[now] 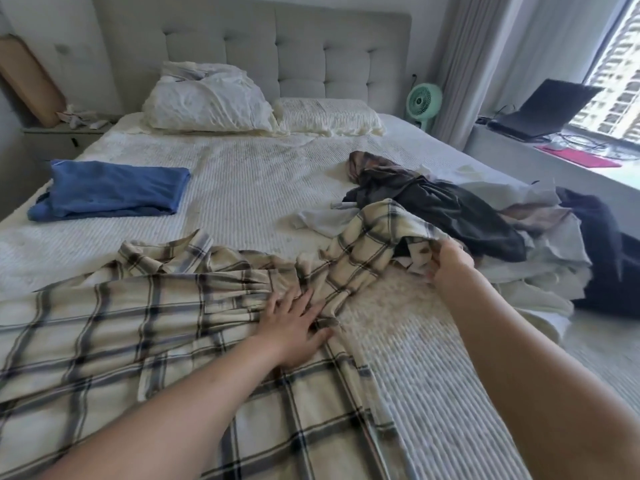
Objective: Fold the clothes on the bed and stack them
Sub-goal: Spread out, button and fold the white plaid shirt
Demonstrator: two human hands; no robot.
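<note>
The plaid shirt (138, 327) is spread on the bed (242, 174); its body is pressed flat by the open left hand (294, 323), its sleeve (374, 247) pinched by the right hand (450, 261). Folding that sleeve inward is probably called for next.

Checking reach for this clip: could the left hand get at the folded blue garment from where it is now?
Probably yes. The left hand lies flat on the plaid shirt, holding nothing, and only bare bedspread lies between it and the folded blue garment, though a lean may be needed.
</note>
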